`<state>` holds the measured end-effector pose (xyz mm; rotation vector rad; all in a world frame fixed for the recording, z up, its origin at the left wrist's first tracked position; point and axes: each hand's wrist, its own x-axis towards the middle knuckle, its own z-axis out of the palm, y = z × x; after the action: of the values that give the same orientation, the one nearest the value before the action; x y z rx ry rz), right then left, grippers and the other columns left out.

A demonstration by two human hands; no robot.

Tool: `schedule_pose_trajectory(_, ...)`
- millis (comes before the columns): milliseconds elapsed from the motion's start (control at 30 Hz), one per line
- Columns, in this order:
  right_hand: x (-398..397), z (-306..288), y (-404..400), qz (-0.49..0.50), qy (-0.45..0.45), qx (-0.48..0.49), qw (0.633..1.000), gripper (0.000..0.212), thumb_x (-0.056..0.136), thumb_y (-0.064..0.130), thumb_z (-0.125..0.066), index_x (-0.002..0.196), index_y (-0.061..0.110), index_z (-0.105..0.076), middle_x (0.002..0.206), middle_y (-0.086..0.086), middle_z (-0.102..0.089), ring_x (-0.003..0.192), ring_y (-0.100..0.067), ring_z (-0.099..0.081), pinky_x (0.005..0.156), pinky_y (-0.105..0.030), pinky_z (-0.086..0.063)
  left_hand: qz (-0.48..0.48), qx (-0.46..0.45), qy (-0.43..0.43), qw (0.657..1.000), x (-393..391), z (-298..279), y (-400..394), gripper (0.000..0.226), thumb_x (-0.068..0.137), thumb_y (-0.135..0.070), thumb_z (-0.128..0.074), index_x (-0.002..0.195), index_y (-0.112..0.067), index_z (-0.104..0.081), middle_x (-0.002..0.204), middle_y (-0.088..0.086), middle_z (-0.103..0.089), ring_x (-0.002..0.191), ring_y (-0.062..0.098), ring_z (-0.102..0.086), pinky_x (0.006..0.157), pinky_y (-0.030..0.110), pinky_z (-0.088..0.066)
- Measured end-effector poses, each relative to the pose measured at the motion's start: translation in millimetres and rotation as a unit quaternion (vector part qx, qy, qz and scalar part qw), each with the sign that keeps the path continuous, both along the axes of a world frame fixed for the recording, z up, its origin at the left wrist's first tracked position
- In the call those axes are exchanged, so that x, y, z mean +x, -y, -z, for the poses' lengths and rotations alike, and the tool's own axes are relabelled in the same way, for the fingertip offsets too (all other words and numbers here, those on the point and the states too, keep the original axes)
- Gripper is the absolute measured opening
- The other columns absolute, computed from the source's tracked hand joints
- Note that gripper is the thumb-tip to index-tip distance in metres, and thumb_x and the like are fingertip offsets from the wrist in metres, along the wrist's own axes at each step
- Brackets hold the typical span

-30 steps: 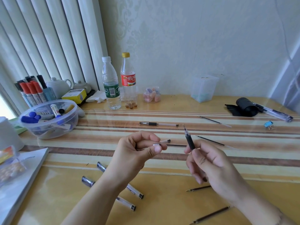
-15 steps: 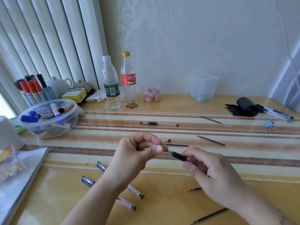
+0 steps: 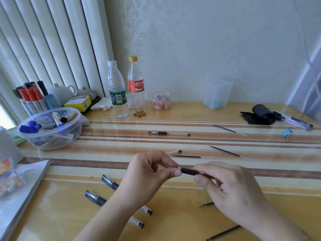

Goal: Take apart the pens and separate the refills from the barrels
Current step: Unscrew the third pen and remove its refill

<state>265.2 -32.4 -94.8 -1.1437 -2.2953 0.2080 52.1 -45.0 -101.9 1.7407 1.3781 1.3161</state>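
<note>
Pen with black rubber grip section [image 3: 188, 171] sits mid-air between both hands, just above the striped yellow table [image 3: 173, 199], roughly level. Left hand [image 3: 152, 173] has thumb and forefinger closed in a pinch right at the pen's front end; what sits inside that pinch is hidden by the fingertips, probably the tip or nose cone. Right hand [image 3: 231, 186] is curled round the rear of the pen, fingers wrapped, barrel mostly covered. Opposed hold like this reads as a twist or pull to split the front from the barrel, one hand anchoring, one turning; cannot tell which.

Sorting looks under way. Thin black refill [image 3: 225, 151] lies loose beyond the hands, another thin refill [image 3: 229, 130] farther back, and a third refill with clear tail [image 3: 189, 156] just behind the left knuckles beside a short clear barrel piece [image 3: 174, 152]. Capped black-and-clear pens [image 3: 111, 183] lie near the left forearm, likely the waiting pile. Clear pen with black grip [image 3: 168, 133] lies alone mid-table, well apart. More refills [image 3: 206, 204] lie under the right wrist.

Round clear plastic tub of markers [image 3: 50, 129] at far left, two plastic bottles [image 3: 118, 91] at the back; not involved.
</note>
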Motion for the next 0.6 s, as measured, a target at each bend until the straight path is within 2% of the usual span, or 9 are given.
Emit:
schedule_pose_trajectory(67,-0.1,-0.1,-0.5,-0.013,-0.041,-0.074,0.996,0.040,0.093,0.059,-0.037,0.085,0.035,-0.067,0.047,0.006,-0.048,0.043,-0.010,-0.038,0.043,-0.015,-0.024,0.011,0.027,-0.034,0.999,-0.1,-2.1,3.1,0.012,0.067,-0.040,-0.078,0.070,-0.029,-0.074,0.049,-0.007,-0.059,0.044,0.005,-0.032,0.047,0.017,-0.029)
schedule_pose_trajectory(133,1.5,-0.1,0.1,-0.051,-0.091,-0.198,0.975,0.048,0.085,0.066,-0.032,0.082,0.034,-0.067,0.046,0.003,-0.035,0.044,-0.008,-0.030,0.048,-0.020,-0.025,0.045,0.060,-0.078,0.994,1.9,-6.2,6.8,0.008,0.072,-0.015,-0.081,0.068,-0.021,-0.076,0.064,-0.006,-0.072,0.043,-0.008,-0.044,0.052,0.002,-0.032)
schedule_pose_trajectory(167,1.8,0.9,-0.1,-0.063,-0.090,-0.222,0.969,0.046,0.082,0.066,-0.033,0.084,0.035,-0.066,0.047,0.004,-0.035,0.046,-0.009,-0.030,0.049,-0.025,-0.026,0.050,0.077,-0.097,0.991,2.7,-7.8,8.5,0.010,0.072,-0.006,-0.081,0.070,-0.015,-0.077,0.068,-0.012,-0.074,0.046,-0.015,-0.046,0.053,-0.002,-0.033)
schedule_pose_trajectory(200,1.4,0.8,-0.6,-0.066,-0.079,-0.216,0.971,0.041,0.081,0.066,-0.035,0.087,0.036,-0.063,0.048,0.002,-0.038,0.047,-0.009,-0.031,0.049,-0.027,-0.027,0.043,0.076,-0.111,0.990,3.2,-9.9,9.7,0.009,0.071,-0.006,-0.082,0.073,-0.014,-0.077,0.062,-0.022,-0.069,0.045,-0.017,-0.045,0.052,-0.003,-0.032)
schedule_pose_trajectory(267,1.9,-0.1,-1.4,-0.046,-0.065,-0.174,0.982,0.032,0.084,0.063,-0.040,0.090,0.036,-0.055,0.053,-0.002,-0.051,0.046,-0.008,-0.036,0.049,-0.022,-0.029,0.021,0.044,-0.120,0.992,3.3,-15.2,11.9,0.015,0.071,-0.027,-0.082,0.084,-0.024,-0.075,0.049,-0.033,-0.055,0.041,0.000,-0.036,0.046,0.004,-0.028)
schedule_pose_trajectory(333,3.0,-1.3,-1.3,-0.024,-0.044,-0.113,0.992,0.025,0.085,0.059,-0.049,0.087,0.034,-0.049,0.060,0.004,-0.059,0.049,-0.009,-0.044,0.050,-0.020,-0.033,0.020,0.025,-0.107,0.994,0.0,-12.4,10.1,0.023,0.073,-0.047,-0.073,0.091,-0.032,-0.070,0.050,-0.031,-0.054,0.044,0.008,-0.025,0.044,0.013,-0.022)
schedule_pose_trajectory(400,3.3,-1.9,-0.7,-0.013,-0.023,-0.082,0.996,0.023,0.084,0.053,-0.057,0.084,0.033,-0.046,0.064,0.006,-0.061,0.052,-0.009,-0.047,0.049,-0.019,-0.034,0.020,0.023,-0.113,0.993,-1.6,-11.0,7.9,0.023,0.078,-0.054,-0.064,0.085,-0.033,-0.070,0.047,-0.024,-0.052,0.043,0.010,-0.024,0.044,0.017,-0.021)
schedule_pose_trajectory(533,3.2,1.3,-1.2,-0.007,0.018,-0.064,0.998,0.021,0.085,0.055,-0.051,0.081,0.035,-0.046,0.063,0.010,-0.058,0.056,-0.010,-0.049,0.048,-0.018,-0.029,0.007,0.010,-0.166,0.986,0.4,-9.4,6.6,0.002,0.083,-0.029,-0.073,0.082,-0.027,-0.073,0.049,-0.034,-0.052,0.043,0.002,-0.041,0.046,0.008,-0.030)
schedule_pose_trajectory(600,3.0,2.1,-1.7,-0.005,0.013,-0.064,0.998,0.031,0.086,0.062,-0.039,0.078,0.034,-0.050,0.060,0.009,-0.057,0.055,-0.010,-0.049,0.046,-0.017,-0.030,-0.004,0.015,-0.176,0.984,-0.8,-8.1,6.3,0.009,0.081,-0.026,-0.076,0.086,-0.032,-0.071,0.045,-0.021,-0.049,0.043,0.005,-0.039,0.047,0.010,-0.029)
